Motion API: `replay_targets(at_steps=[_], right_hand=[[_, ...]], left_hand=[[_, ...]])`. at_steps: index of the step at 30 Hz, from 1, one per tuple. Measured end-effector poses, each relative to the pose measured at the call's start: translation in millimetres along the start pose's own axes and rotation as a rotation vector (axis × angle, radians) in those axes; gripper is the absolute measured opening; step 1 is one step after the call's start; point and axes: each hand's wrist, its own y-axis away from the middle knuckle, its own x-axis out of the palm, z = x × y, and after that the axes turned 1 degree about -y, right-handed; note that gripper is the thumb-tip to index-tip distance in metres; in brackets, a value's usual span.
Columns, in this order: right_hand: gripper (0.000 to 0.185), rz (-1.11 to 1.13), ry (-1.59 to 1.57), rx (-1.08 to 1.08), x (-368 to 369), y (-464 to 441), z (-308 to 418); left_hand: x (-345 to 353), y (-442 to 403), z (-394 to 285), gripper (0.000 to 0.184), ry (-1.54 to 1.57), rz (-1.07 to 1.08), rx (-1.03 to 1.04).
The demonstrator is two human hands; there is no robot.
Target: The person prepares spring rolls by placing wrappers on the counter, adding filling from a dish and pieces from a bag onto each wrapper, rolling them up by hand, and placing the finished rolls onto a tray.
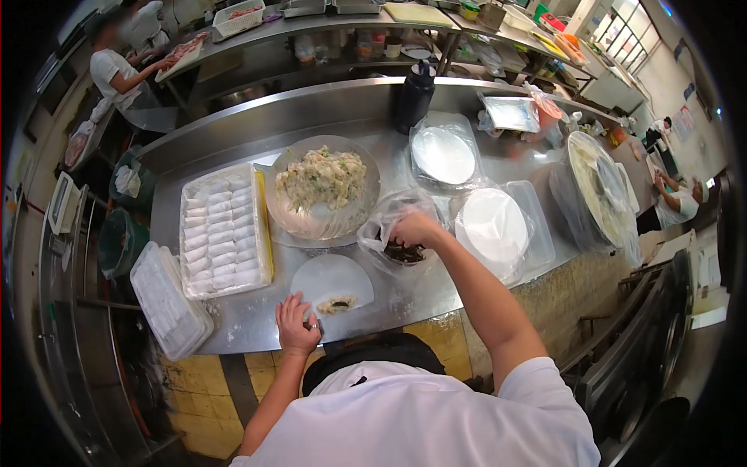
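My left hand (pixel 297 325) lies on the steel table, fingers spread, at the left edge of a round white wrapper (pixel 331 276). Near the wrapper's front edge sits a small heap of pale filling (pixel 328 307) with a dark strip on it. My right hand (pixel 417 227) reaches into a plastic-lined bowl (pixel 383 263) of dark strips (pixel 406 252); its fingertips are partly hidden there. Behind the wrapper, a large round dish (pixel 372 204) carries a mound of chopped filling (pixel 323 177). To the left, white rolls (pixel 222 233) lie in rows in a tray (pixel 187 282).
Stacked round white wrappers (pixel 490 229) and another stack (pixel 443 154) sit right of the bowl. A dark bottle (pixel 415 97) stands at the back, a large plastic-covered tub (pixel 599 187) at the right. A lid (pixel 167 300) overhangs the left edge. Other people work farther off.
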Motion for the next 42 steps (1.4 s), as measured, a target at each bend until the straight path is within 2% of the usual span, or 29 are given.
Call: replay_targets(at_steps=[2, 3, 9, 12, 16, 19, 22, 25, 27, 29, 31, 34, 37, 42], right_hand=[[0.017, 0.03, 0.015, -0.025, -3, -18, -12], [0.013, -0.019, 0.009, 0.041, -3, 2, 11], [0.012, 0.024, -0.735, -0.101, 7, 21, -22], [0.017, -0.012, -0.919, -0.044, 15, 45, -26], [0.015, -0.052, -0.879, -0.028, 12, 53, -31], [0.012, -0.065, -0.822, -0.026, 8, 48, -20], [0.013, -0.108, -0.573, -0.04, 9, 39, -10], [0.018, -0.21, -0.221, -0.02, 12, 43, 6], [0.023, -0.403, 0.279, -0.263, 17, 13, -27], [0.029, -0.46, 0.528, -0.273, 18, -7, -37], [0.037, -0.388, 0.516, -0.051, 21, -16, -22], [0.036, -0.235, 0.824, -0.062, 30, 3, 1], [0.037, -0.201, 0.828, -0.002, 40, -3, 3], [0.042, -0.214, 0.759, -0.018, 30, 0, 12]], left_hand=[[0, 0, 1, 0.034, -0.003, 0.001, 0.006], [1, 1, 2, 0.034, -0.004, 0.0, 0.01], [-1, 0, 1, 0.033, 0.011, 0.002, 0.011], [-2, -2, 0, 0.033, 0.023, -0.002, 0.006], [-4, -2, -2, 0.032, 0.03, 0.001, 0.007], [-5, -3, -4, 0.031, 0.035, 0.005, 0.01], [-4, -3, -2, 0.032, 0.035, 0.002, 0.013], [-2, -2, -1, 0.032, 0.025, 0.005, 0.007], [-3, -2, -2, 0.032, 0.022, 0.002, 0.008], [-3, -3, -2, 0.033, 0.018, -0.001, 0.008], [-2, -2, -1, 0.033, 0.013, 0.0, 0.008], [-2, -2, 0, 0.033, 0.008, 0.002, 0.01], [-1, -2, -1, 0.034, 0.001, 0.005, 0.007], [-1, -2, -1, 0.034, -0.004, -0.001, 0.016]])
